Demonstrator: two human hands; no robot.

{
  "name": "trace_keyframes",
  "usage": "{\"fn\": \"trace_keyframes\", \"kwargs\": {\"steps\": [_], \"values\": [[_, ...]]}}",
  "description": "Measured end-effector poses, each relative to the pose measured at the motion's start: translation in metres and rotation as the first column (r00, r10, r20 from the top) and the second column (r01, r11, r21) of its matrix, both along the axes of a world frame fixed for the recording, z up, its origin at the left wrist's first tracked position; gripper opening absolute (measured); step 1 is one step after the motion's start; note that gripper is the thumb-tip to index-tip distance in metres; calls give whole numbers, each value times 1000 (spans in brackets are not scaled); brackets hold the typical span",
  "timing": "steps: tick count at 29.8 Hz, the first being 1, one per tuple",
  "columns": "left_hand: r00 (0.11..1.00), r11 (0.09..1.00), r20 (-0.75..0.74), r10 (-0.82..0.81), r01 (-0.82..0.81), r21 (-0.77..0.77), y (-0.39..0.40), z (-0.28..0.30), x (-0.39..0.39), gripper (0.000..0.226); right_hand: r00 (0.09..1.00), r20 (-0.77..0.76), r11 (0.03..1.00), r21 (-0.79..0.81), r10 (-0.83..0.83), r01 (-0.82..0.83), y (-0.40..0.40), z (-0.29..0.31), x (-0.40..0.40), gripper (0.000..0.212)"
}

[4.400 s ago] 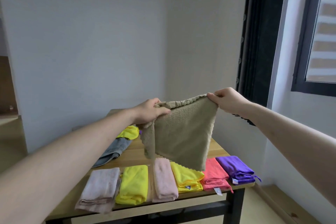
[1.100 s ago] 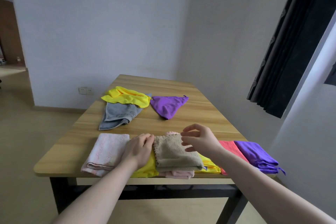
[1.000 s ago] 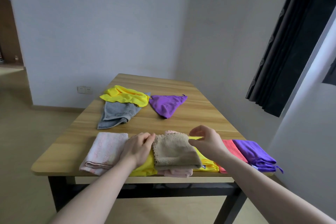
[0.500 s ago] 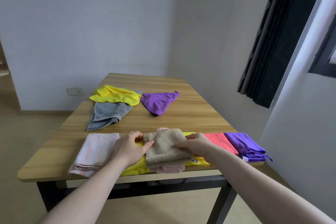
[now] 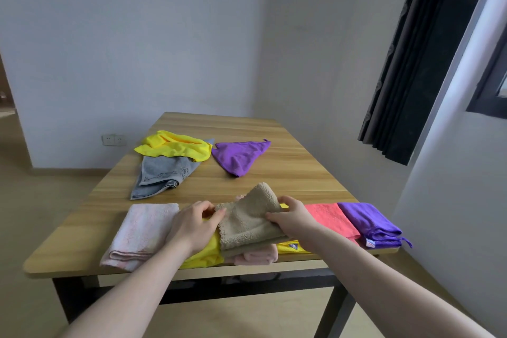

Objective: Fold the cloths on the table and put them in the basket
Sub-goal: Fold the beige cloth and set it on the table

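Beige cloth [image 5: 248,217] at table [image 5: 288,173] edge

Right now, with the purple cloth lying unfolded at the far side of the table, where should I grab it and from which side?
Pinch the two upper corners of the purple cloth along its far edge, reaching over from the near side. It lies as a flat triangle with its point toward you, so that wider far edge should lift it open.

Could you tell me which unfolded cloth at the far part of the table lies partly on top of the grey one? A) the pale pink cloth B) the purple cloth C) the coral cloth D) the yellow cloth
D: the crumpled yellow cloth overlaps the far end of the grey cloth, while the unfolded purple cloth lies apart to its right.
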State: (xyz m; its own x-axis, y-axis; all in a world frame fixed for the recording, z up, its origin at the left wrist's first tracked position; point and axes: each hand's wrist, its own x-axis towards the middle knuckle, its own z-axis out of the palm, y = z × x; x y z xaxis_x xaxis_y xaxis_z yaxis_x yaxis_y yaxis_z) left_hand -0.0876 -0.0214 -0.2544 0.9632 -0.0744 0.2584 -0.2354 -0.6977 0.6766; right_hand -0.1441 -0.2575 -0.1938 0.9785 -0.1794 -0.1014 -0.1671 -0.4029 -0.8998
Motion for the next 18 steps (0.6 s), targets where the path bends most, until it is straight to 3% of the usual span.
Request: {"fn": "trace_keyframes", "kwargs": {"steps": [4, 9, 14, 18], "values": [[1000, 997, 12, -26, 25, 76, -2, 1, 1, 26, 995, 80, 988, 146, -67, 54, -9, 1, 4, 23], [998, 964, 20, -52, 45, 262, 0, -3, 5, 19, 993, 49, 904, 422, -104, 74, -32, 20, 11, 19], [1000, 950, -2, -27, 26, 310, -3, -6, 9, 51, 996, -3, 772, 631, -95, 75, -72, 44, 27, 16], [1000, 940, 2, -24, 21, 341, -5, -6, 9, 67, 991, 20, 716, 693, -132, 81, -96, 54, 37, 9]]}}
